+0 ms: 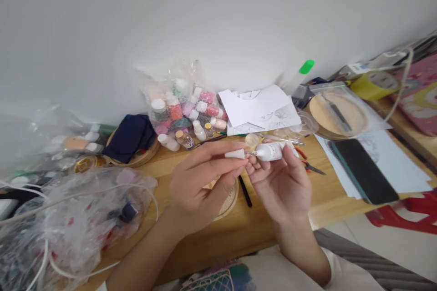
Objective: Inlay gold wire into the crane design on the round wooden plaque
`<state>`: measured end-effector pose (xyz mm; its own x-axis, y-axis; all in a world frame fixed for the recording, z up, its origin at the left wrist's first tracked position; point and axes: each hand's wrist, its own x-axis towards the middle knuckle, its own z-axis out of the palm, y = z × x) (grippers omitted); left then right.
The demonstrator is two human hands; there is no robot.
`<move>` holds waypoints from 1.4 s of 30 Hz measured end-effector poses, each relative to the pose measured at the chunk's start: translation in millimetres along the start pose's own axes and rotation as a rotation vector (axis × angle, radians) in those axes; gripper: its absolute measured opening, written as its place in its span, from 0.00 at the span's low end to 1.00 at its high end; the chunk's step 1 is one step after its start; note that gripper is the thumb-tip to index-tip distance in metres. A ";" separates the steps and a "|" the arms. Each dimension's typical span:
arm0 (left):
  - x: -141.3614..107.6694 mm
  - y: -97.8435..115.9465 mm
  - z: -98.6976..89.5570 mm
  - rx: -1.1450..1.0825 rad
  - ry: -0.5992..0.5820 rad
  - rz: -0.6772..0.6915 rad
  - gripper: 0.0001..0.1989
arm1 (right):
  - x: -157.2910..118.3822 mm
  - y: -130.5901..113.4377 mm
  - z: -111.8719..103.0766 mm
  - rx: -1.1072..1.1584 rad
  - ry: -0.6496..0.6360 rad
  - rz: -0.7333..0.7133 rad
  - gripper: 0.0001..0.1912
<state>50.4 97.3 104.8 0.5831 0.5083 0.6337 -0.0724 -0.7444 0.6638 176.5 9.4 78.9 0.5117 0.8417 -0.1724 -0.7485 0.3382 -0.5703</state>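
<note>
Between the fingers of my left hand (201,182) is a white tapered cap (235,154). My right hand (282,182) holds a small white bottle (269,152), lying on its side with its nozzle toward the cap. The cap's wide end is close to the nozzle tip; whether they touch is too small to tell. Under my left hand a round hoop (234,198) rests on the wooden table (191,245), partly hidden. A black pen-like stick (245,192) lies between my two hands.
Bagged bead jars (174,109), small bottles (168,142) and white papers (262,107) stand along the wall. Plastic bags (85,213) and cables cover the left. Red-handled pliers (312,168), a dark phone (363,170) and a bagged wooden disc (334,113) lie to the right.
</note>
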 end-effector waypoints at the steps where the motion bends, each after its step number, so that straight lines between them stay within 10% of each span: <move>1: -0.4 0.5 -0.2 0.003 0.000 0.000 0.17 | 0.0 0.1 0.0 -0.005 -0.001 -0.003 0.12; 31: -3.8 -1.6 -13.0 0.279 -0.153 0.122 0.08 | -4.2 2.9 -0.2 -0.363 0.124 -0.356 0.10; 42: -46.2 -11.5 -18.7 0.452 -0.396 0.015 0.12 | -17.2 63.4 -30.8 -0.610 -0.049 0.149 0.30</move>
<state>9.2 90.4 75.3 0.8479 0.3612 0.3881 0.2176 -0.9046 0.3665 133.2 3.4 21.0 0.3901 0.8843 -0.2567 -0.4273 -0.0731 -0.9012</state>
